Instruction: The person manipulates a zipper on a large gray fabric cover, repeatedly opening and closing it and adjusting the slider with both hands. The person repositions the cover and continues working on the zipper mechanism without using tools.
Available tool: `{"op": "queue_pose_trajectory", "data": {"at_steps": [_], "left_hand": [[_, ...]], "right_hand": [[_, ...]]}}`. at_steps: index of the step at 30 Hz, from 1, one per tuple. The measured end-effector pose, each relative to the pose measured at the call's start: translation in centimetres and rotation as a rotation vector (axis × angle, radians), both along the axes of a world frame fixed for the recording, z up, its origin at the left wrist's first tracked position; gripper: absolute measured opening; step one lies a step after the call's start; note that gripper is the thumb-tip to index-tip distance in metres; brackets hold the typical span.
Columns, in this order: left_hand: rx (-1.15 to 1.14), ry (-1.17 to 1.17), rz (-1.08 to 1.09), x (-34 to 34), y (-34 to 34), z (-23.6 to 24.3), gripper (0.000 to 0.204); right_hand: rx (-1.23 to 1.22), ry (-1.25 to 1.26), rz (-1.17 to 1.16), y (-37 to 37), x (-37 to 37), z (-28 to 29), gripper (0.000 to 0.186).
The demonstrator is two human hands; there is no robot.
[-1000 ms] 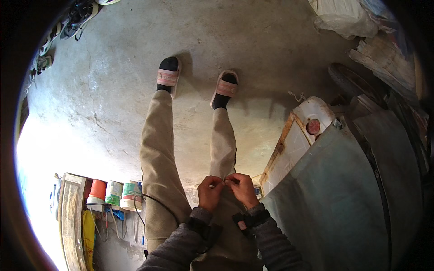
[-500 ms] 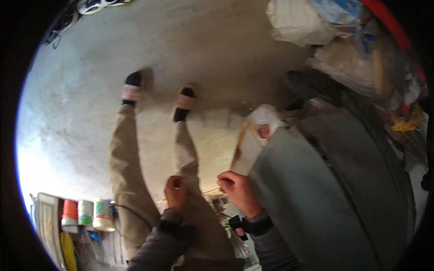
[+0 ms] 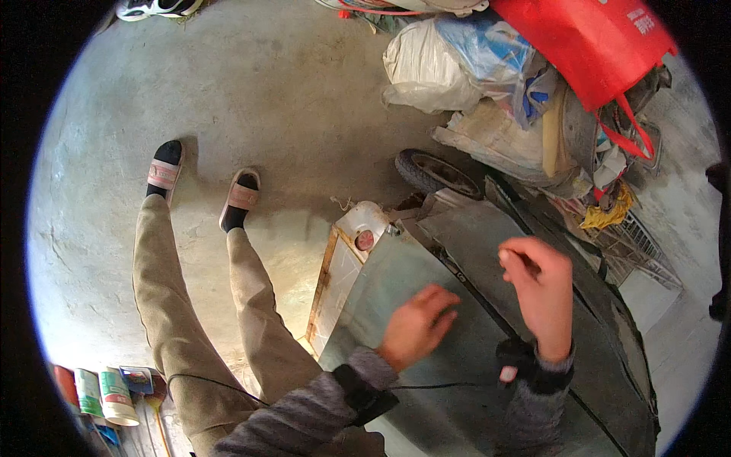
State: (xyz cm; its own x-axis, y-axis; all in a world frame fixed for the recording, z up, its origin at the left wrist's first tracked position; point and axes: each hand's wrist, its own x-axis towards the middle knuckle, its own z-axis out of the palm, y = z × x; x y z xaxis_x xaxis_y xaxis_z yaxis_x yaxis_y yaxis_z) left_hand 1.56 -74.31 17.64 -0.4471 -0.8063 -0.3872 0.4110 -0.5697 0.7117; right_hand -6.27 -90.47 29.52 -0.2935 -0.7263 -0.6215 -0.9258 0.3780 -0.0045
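Both my hands are above a large grey-green panel (image 3: 396,305) crossed by a narrow dark strip. My left hand (image 3: 417,326) hangs over its nearer part, palm down, with slightly bent fingers apart from the thumb and nothing seen in them. Farther right, my right hand (image 3: 537,286) is raised above the darker half, its fingers curled toward the thumb. Anything pinched at its fingertips is too small to make out. Dark bands circle both wrists. A thin black cord (image 3: 442,385) runs between my sleeves.
A rusty-edged white box-like piece (image 3: 358,221) stands beside the panel. Beyond lie a tyred wheel (image 3: 438,174), stuffed plastic bags (image 3: 434,65) and a red bag (image 3: 586,46). Several tubs (image 3: 116,396) stand at lower left. My slippered feet (image 3: 242,198) rest on the concrete floor.
My view has swung right, bringing more of the panel and the red bag into sight. Both hands have moved right over the panel and are farther apart; the right one is raised.
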Motion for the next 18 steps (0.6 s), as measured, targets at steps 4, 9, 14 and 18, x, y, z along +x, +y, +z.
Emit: {"op": "queue_pose_trajectory", "data": {"at_steps": [4, 9, 14, 18], "left_hand": [[-0.215, -0.095, -0.116, -1.8, -0.8, 1.4, 0.043], [-0.362, -0.190, -0.294, -2.5, -0.2, 1.7, 0.051], [-0.436, -0.266, -0.210, -3.0, 0.7, 1.8, 0.048], [-0.409, -0.211, -0.269, -3.1, 0.8, 1.8, 0.048]], "right_hand": [[0.338, -0.146, 0.376, -1.6, -4.1, -3.6, 0.010], [0.848, -0.202, 0.360, 0.1, -8.6, -5.9, 0.015], [0.887, -0.332, 0.321, 1.8, -10.9, -6.1, 0.017], [0.886, -0.392, 0.336, 1.6, -11.3, -6.4, 0.014]]}}
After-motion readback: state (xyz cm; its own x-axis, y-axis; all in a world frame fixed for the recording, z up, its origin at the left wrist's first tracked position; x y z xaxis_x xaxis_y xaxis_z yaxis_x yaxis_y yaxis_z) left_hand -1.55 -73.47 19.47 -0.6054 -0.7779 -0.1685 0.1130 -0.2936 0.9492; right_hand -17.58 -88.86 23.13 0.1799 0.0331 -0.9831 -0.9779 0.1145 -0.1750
